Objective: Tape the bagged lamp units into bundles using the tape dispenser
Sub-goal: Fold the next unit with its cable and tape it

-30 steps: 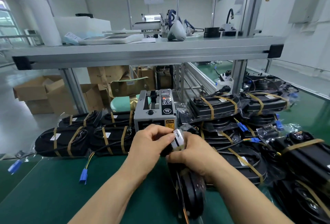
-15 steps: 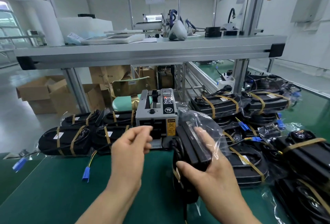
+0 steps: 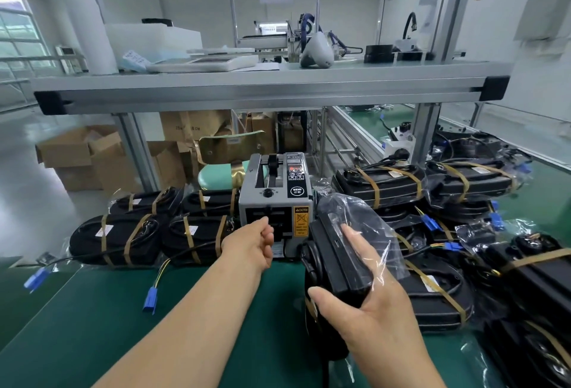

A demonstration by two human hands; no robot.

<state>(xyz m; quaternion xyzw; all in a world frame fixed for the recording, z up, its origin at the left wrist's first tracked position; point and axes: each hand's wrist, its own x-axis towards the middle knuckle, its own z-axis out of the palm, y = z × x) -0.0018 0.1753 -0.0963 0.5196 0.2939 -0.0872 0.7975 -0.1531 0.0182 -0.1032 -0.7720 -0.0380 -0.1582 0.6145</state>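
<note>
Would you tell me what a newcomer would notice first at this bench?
Front and centre, the right hand grips a bagged lamp unit over the green table, while the left hand is at the front slot of the grey tape dispenser. Black taped bundles lie left of the dispenser, and more are piled to its right.

Black bagged lamp unit [image 3: 335,267]; grey tape dispenser [image 3: 273,200] behind
</note>
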